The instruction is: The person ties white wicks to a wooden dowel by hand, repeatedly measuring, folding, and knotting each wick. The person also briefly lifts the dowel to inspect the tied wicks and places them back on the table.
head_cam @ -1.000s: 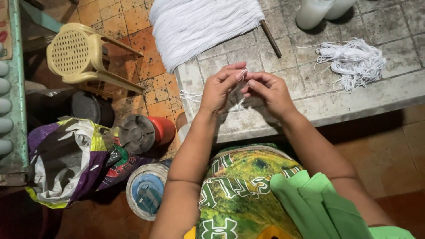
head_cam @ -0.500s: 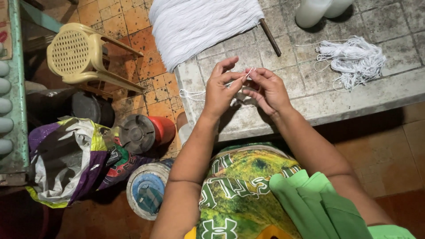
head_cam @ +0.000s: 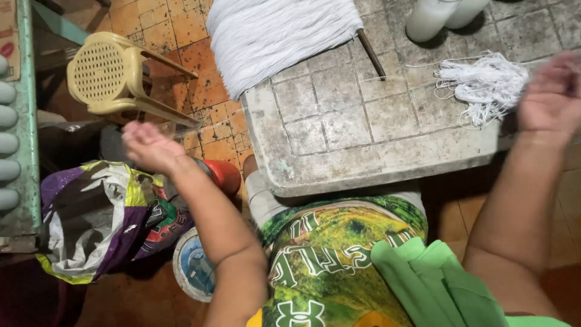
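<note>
Head view: hands now flung wide apart, no longer pinched together over the tiled surface (head_cam: 363, 163). Left hand (head_cam: 148, 145) out above the floor clutter near the yellow plastic chair (head_cam: 106, 79), grip closed, perhaps on a thin strand. Right hand (head_cam: 554, 91) blurred beside the loose white string bundle (head_cam: 484, 85); grip impossible to tell. Thread pulled taut, likely.

At the upper middle of the frame, a thick hank of white cotton-like string (head_cam: 275, 39) looks soft and matt, as does the loose tangle of string (head_cam: 484, 85) at the upper right. The tiled tabletop (head_cam: 363, 130) is rough, stained and dull. At the upper left, the yellow chair (head_cam: 112, 79) is smooth moulded plastic. The crumpled sack (head_cam: 97, 224) at lower left has a slight plastic sheen; the floor tiles (head_cam: 200, 79) are worn and blotchy.
</note>
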